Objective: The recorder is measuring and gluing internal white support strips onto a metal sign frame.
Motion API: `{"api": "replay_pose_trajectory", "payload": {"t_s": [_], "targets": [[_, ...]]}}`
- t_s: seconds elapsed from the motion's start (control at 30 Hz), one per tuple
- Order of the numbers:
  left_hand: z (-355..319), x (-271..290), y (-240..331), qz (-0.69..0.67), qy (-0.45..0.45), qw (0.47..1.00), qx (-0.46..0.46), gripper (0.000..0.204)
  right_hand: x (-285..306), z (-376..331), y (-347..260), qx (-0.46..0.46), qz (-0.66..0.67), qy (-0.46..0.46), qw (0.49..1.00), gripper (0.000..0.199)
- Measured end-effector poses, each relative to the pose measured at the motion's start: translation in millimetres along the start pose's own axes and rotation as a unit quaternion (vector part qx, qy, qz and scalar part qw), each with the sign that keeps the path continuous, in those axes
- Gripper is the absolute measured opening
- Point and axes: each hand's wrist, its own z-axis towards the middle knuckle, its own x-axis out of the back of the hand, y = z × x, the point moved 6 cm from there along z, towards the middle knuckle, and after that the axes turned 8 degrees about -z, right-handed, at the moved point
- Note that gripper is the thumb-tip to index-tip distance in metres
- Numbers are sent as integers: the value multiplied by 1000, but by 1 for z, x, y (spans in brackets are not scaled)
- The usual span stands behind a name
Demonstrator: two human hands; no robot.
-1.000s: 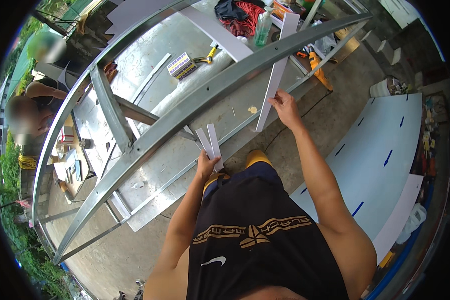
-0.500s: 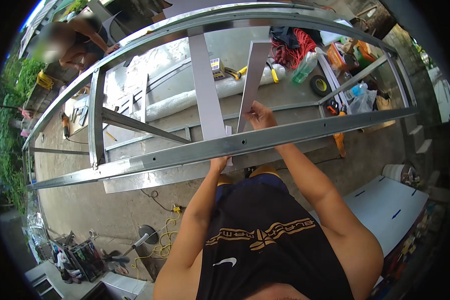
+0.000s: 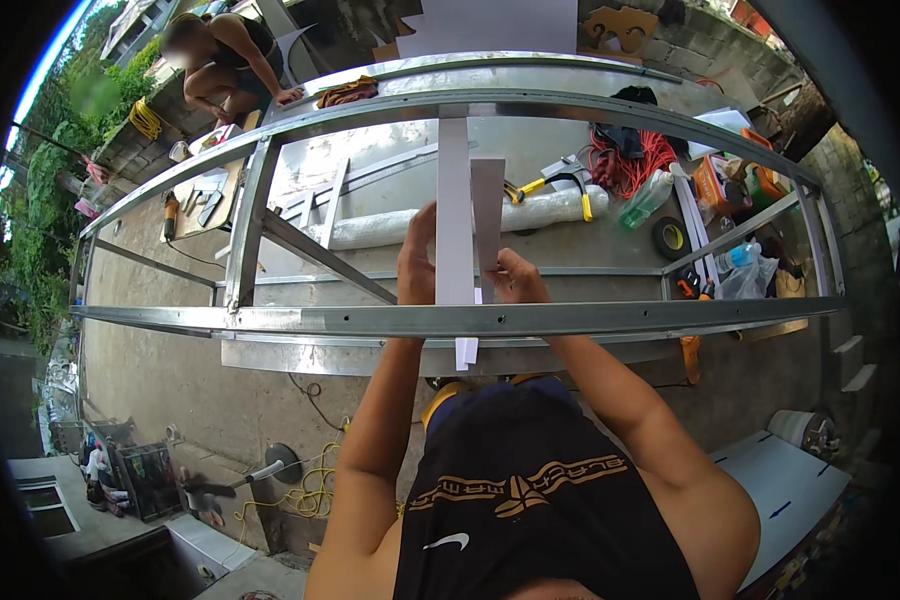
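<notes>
A long metal frame of grey channel runs across in front of me, with a far rail and a diagonal brace. My left hand rests against an upright grey metal strip that stands between the two rails. My right hand grips a second, shorter grey strip held upright just right of the first. Both hands are beyond the near rail, and my forearms pass under it.
Another person bends over the frame's far left end. On the concrete beyond lie a white roll, a yellow-handled tool, a red cord, a green bottle and a tape roll. A white panel lies at lower right.
The view has swung so the frame lies level across it. My hands have come together at the upright strips, and the right hand's strip now stands next to the fixed one.
</notes>
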Motion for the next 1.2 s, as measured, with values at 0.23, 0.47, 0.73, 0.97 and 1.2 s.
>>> {"api": "replay_pose_trajectory", "payload": {"t_s": [0.23, 0.47, 0.73, 0.97, 1.2], "targets": [[33, -22, 64, -99, -118, 986, 61, 43, -3, -14, -4, 5, -1, -43, 999, 9], [25, -30, 51, -290, -78, 949, 94, 43, -1, -15, -7, -17, -36, -62, 997, 18], [30, -26, 67, -291, -74, 951, 74, 27, 38, 30, -95, 83, -41, -104, 990, 30], [-27, 10, -41, -112, 10, 993, 40, 34, 39, 32, -101, 42, -46, -100, 993, 16], [-224, -2, -240, 226, -133, 908, 326, 52, 35, 26, -101, 114, -111, -89, 983, 17]]}}
